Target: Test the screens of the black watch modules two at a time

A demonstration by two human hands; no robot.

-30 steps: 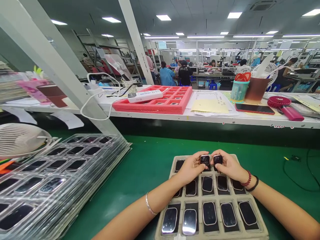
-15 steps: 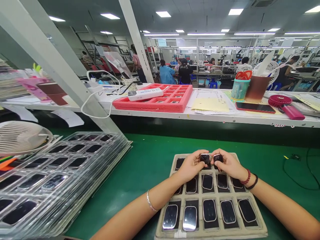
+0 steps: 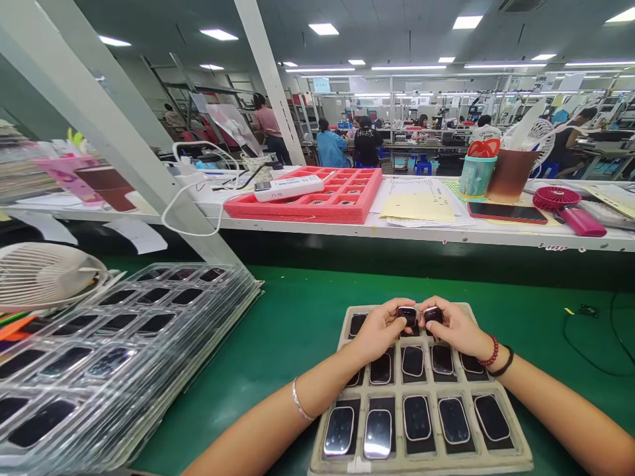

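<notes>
A beige tray (image 3: pixel 518 439) on the green mat holds rows of rectangular dark-screened watch-like pieces, such as one (image 3: pixel 417 418) in the front row. Over its back row, my left hand (image 3: pixel 381 328) pinches a small dark-faced watch piece (image 3: pixel 407 315) between thumb and fingers. Close beside it, my right hand (image 3: pixel 454 326) grips a second watch piece (image 3: pixel 433 315). Both held pieces are tilted with their dark faces toward the camera. My wrists and palms cover parts of the tray's middle and back rows.
Left stands a tall stack of clear trays (image 3: pixel 163 350) with dark screens, beside a white fan (image 3: pixel 47 274). Behind, a raised shelf (image 3: pixel 421 231) carries a red foam tray (image 3: pixel 297 210), papers, cups, a phone (image 3: pixel 507 212) and a pink handheld fan (image 3: pixel 583 221). A cable (image 3: pixel 570 340) lies right.
Both hands keep their hold on the two pieces and have hardly moved. In the background, a person in pink has shifted left.
</notes>
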